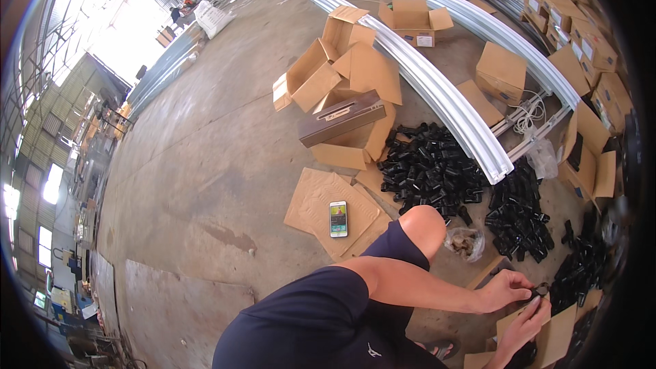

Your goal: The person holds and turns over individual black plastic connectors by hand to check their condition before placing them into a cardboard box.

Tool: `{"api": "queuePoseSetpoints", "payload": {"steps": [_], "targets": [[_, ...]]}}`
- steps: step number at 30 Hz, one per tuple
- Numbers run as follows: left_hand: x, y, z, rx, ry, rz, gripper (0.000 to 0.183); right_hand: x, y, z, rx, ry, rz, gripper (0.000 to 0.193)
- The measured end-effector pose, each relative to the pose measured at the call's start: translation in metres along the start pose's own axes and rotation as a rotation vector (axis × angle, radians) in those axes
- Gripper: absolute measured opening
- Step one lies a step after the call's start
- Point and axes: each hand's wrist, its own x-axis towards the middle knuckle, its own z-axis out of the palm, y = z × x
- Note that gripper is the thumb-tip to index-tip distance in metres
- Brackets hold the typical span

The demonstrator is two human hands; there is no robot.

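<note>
Fingers (523,281) seemingly hide part of the small black piece (540,290)

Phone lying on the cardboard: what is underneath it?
Flat cardboard shows all around the phone; the patch directly beneath is covered, so anything else there cannot be seen.

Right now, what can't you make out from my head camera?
In the head view:
Small black part: fingers of the left hand and right hand partly cover it.
Open carton: partly behind the right hand, cut off by the lower edge.
Smartphone: screen details too small.
Distant person: too small, hazy beside the bright opening.
</note>
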Motion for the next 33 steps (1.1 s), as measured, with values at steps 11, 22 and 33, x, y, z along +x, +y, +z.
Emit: {"api": "queuePoseSetpoints", "payload": {"steps": [11,22,33], "targets": [[0.004,-0.001,0.001,0.015,-0.023,-0.015,0.021,0.002,-0.005,-0.014,0.052,-0.142,0.096,0.032],[-0.001,0.014,0.005,-0.003,-0.032,-0.066,0.022,0.0,0.014,-0.011,0.043,-0.103,0.06,0.032],[-0.005,0.015,0.003,0.011,-0.064,-0.113,0.02,-0.004,0.024,-0.01,0.038,-0.102,0.051,0.029]]}}
